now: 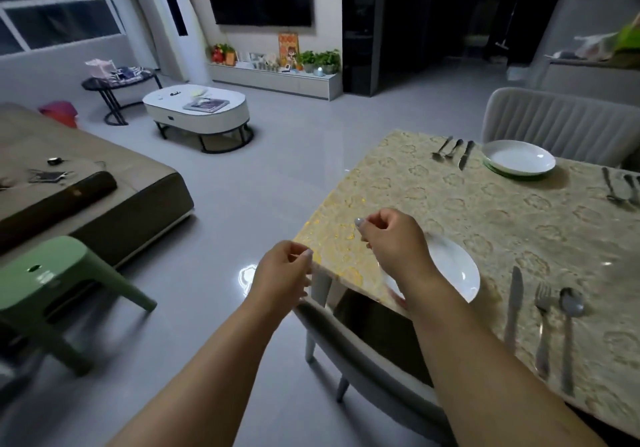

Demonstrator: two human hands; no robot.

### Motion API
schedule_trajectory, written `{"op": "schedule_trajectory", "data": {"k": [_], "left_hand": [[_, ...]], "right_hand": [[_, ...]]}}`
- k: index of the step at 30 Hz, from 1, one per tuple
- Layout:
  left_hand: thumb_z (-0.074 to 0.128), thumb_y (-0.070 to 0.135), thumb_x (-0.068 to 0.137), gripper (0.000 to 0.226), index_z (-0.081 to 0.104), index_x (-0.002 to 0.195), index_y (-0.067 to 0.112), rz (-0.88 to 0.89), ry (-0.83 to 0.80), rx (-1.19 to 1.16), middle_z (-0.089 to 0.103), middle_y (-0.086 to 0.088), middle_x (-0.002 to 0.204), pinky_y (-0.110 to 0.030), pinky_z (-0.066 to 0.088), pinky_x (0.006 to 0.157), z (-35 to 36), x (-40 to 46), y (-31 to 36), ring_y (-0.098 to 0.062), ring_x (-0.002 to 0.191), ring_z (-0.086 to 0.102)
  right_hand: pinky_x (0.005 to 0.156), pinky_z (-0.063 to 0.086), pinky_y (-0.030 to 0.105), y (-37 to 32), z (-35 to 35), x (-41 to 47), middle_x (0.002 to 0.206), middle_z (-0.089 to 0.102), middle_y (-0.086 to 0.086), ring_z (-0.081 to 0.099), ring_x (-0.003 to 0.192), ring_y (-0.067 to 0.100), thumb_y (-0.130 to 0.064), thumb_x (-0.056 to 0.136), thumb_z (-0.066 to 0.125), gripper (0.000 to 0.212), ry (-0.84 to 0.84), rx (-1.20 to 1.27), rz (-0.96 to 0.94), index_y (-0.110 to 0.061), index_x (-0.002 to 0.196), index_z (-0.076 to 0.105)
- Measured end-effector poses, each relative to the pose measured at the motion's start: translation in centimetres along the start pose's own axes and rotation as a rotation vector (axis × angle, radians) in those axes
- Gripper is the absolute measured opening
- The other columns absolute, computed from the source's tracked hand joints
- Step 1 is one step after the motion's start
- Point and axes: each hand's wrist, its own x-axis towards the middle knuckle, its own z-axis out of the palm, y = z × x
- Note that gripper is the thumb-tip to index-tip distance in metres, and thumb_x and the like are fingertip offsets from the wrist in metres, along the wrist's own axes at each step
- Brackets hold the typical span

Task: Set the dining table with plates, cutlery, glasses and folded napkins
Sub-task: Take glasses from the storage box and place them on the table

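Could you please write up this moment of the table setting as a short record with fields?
near place: white plate at the table edge, partly behind the right forearm; knife, fork and spoon beside it
far place: white plate on a green mat with three pieces of cutlery beside it
glasses, napkins: none visible
left hand: fingers curled, by the table corner, nothing visibly held
right hand: fingers curled, above the tablecloth, nothing visibly held
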Motion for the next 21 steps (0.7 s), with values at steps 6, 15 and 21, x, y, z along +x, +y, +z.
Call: {"op": "schedule_trajectory", "data": {"k": [6, 15, 21], "left_hand": [[0.052, 0.015, 0.096, 0.01, 0.06, 0.096, 0.009, -0.027, 0.011, 0.054, 0.061, -0.004, 0.075, -0.026, 0.045, 0.052, -4.1, 9.3, 0.0, -0.016, 0.059, 0.056], [0.051, 0.018, 0.095, 0.009, 0.059, 0.097, 0.013, -0.077, -0.108, 0.141, 0.063, -0.004, 0.079, -0.025, 0.046, 0.053, -5.8, 21.4, -1.0, -0.016, 0.063, 0.058], [0.052, 0.02, 0.095, 0.008, 0.057, 0.098, 0.015, -0.045, -0.265, 0.184, 0.063, -0.004, 0.082, -0.025, 0.048, 0.055, -8.7, 31.3, -1.3, -0.015, 0.064, 0.06]], "right_hand": [[0.075, 0.051, 0.037, -2.1, 5.4, 8.0, 0.079, 0.067, 0.002, 0.064, 0.08, 0.024, -0.032, 0.09, 0.061, 0.019, -0.014, -0.004, 0.007, -0.015, 0.081, 0.063], [0.075, 0.051, 0.038, -2.1, 11.7, 17.3, 0.079, 0.067, 0.001, 0.064, 0.08, 0.024, -0.033, 0.09, 0.06, 0.02, 0.037, -0.004, 0.112, -0.02, 0.075, 0.059], [0.071, 0.05, 0.033, -2.9, 17.3, 24.2, 0.076, 0.067, 0.002, 0.064, 0.077, 0.025, -0.032, 0.089, 0.061, 0.02, 0.136, -0.014, 0.193, -0.017, 0.076, 0.061]]}}
